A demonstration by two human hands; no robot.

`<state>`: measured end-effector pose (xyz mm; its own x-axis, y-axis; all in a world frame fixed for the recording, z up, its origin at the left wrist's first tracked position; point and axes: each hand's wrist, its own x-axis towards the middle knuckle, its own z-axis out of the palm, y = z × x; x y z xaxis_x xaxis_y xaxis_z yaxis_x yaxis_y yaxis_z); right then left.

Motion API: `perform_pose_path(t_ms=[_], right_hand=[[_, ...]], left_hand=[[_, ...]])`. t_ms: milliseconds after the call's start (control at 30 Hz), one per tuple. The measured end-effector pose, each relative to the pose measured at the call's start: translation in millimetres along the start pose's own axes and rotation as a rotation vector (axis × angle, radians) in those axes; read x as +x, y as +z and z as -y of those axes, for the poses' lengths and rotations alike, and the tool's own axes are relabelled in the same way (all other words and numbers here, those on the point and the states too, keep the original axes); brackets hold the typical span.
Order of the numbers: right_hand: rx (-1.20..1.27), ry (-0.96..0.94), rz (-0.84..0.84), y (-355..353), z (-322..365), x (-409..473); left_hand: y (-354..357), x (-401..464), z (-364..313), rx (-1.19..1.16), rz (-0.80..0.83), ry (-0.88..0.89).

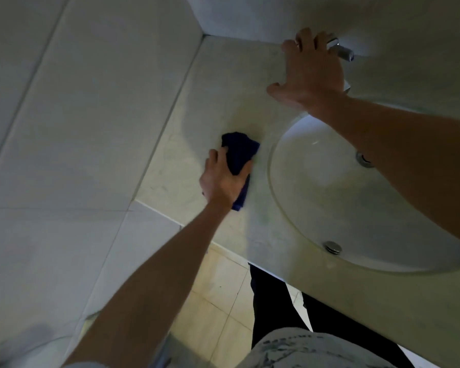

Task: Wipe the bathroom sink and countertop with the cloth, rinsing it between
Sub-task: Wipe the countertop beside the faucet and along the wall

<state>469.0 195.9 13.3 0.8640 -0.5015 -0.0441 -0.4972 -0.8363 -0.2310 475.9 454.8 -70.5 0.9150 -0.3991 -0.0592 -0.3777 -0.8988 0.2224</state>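
Observation:
A dark blue cloth (241, 155) lies on the pale marble countertop (213, 102), just left of the sink. My left hand (223, 179) grips the cloth and holds it against the counter. The white oval sink (329, 208) is set in the counter at the right, with a metal drain (364, 159) and an overflow cap (333, 247). My right hand (311, 73) reaches across the sink to the back of the counter, fingers spread over the chrome tap (343, 50), palm down. Whether its fingers curl round the tap is unclear.
A tiled wall (77, 115) runs along the counter's left side and another wall stands behind it. The counter's front edge (197, 235) drops to a tiled floor (218, 301). My dark trouser legs (271, 309) stand under the counter edge.

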Motion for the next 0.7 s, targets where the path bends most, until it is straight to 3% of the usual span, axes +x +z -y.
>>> perform_pose_path(t_ms=[167, 300, 467, 600, 700], right_hand=[[0.004, -0.010, 0.001, 1, -1, 0], [0.008, -0.018, 0.004, -1, -2, 0], [0.020, -0.021, -0.004, -2, -2, -4], [0.014, -0.018, -0.022, -2, 0, -5], [-0.006, -0.020, -0.035, -1, 0, -6]], left_hand=[[14, -55, -72, -0.131, 0.001, -0.148], [4, -58, -81, -0.332, 0.045, -0.132], [-41, -31, -4, -0.480, -0.078, -0.189], [-72, -8, 85, -0.294, -0.092, -0.228], [-76, -6, 129, -0.159, -0.005, -0.230]])
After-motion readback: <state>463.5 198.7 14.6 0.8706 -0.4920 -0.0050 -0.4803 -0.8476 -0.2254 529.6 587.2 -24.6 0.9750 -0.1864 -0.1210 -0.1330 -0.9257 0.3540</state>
